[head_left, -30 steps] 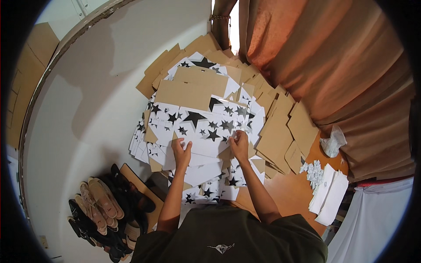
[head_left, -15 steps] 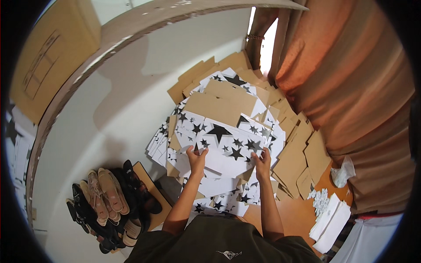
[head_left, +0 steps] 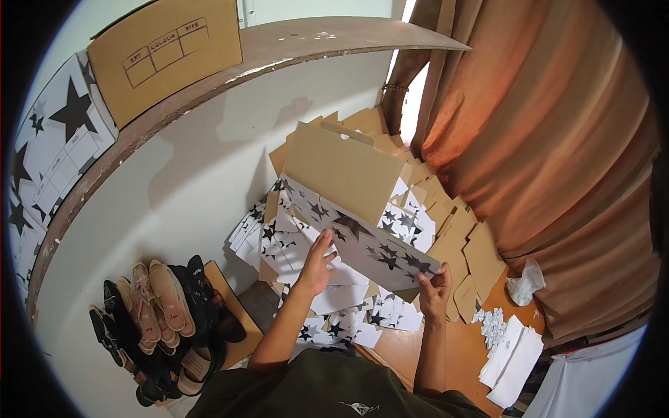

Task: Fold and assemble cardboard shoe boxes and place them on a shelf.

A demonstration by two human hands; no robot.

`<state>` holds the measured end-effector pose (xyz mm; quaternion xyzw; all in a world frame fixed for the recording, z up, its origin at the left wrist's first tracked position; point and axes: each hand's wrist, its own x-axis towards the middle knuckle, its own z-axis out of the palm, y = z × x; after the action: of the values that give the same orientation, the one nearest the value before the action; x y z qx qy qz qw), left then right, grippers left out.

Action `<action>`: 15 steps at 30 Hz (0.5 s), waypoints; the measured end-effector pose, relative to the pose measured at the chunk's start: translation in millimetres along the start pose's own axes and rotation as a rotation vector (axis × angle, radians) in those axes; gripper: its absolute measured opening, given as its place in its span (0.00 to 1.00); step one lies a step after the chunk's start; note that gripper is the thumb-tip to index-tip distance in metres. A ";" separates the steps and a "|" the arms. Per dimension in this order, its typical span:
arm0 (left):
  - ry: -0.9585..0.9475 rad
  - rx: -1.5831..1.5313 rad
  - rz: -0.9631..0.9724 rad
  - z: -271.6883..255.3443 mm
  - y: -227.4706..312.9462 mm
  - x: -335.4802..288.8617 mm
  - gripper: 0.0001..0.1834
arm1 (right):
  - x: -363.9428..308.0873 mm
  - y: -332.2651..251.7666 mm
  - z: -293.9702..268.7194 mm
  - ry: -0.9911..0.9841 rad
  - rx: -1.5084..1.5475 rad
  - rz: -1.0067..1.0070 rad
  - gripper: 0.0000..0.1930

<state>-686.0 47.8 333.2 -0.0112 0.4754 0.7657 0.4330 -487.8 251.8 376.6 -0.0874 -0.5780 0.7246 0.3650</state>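
Note:
A cardboard box blank (head_left: pixel 348 224), white with black stars outside and plain brown on its raised back panel, is tilted above the pile. My right hand (head_left: pixel 435 289) grips its right end between thumb and fingers. My left hand (head_left: pixel 317 268) is open beside its near face, fingers stretched upward; whether the fingertips touch the card cannot be made out. Under and around it lie several more star-printed blanks (head_left: pixel 348 322), stacked loosely and partly hidden by the raised one.
Brown cardboard sheets (head_left: pixel 456 233) fan out at the right, below an orange-brown curtain (head_left: pixel 543 139). Shoes (head_left: pixel 164 306) are heaped at the left. A curved shelf (head_left: pixel 300 43) carries boxes. White papers (head_left: pixel 512 362) and a clear plastic bag (head_left: pixel 525 282) rest on the orange table (head_left: pixel 401 348).
The blank has risen and tilted, its right end lower and its brown panel more upright. My left hand has come off its edge; my right hand has moved right and down with it.

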 end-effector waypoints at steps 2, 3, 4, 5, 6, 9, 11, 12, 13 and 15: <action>-0.087 -0.117 0.047 25.7 8.8 -18.2 0.64 | -16.3 -7.5 -2.9 0.021 -0.004 -0.012 0.16; -0.093 -0.122 0.074 30.3 6.9 -19.7 0.62 | -23.2 -12.8 -0.7 -0.003 0.036 -0.015 0.16; -0.104 -0.122 0.069 37.5 9.4 -24.2 0.62 | -30.5 -17.6 -1.4 -0.027 0.076 -0.017 0.16; -0.160 -0.160 0.072 47.9 15.4 -31.1 0.65 | -36.0 -17.8 -9.9 -0.114 0.081 -0.064 0.12; -0.216 -0.197 0.073 56.2 16.4 -35.6 0.70 | -42.8 -20.1 -16.6 -0.102 0.071 -0.071 0.12; -0.281 -0.213 0.085 77.6 8.9 -43.6 0.66 | -60.4 -42.1 -16.9 -0.366 -0.026 -0.109 0.15; -0.335 -0.226 0.098 87.0 -1.1 -46.9 0.58 | -74.0 -56.4 -12.9 -0.326 -0.015 -0.075 0.14; -0.344 -0.217 0.082 93.5 -6.9 -50.6 0.58 | -82.0 -62.7 -13.5 -0.294 -0.002 -0.044 0.13; -0.296 -0.177 0.091 101.7 -12.3 -55.8 0.58 | -91.2 -69.0 -17.4 -0.226 0.011 -0.005 0.13; -0.301 -0.030 0.095 117.3 -19.8 -66.6 0.56 | -110.4 -67.3 -43.0 -0.054 0.053 -0.040 0.13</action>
<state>-584.7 94.3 411.8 0.1197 0.3936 0.7855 0.4623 -356.0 219.9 391.0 -0.0466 -0.5697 0.7345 0.3658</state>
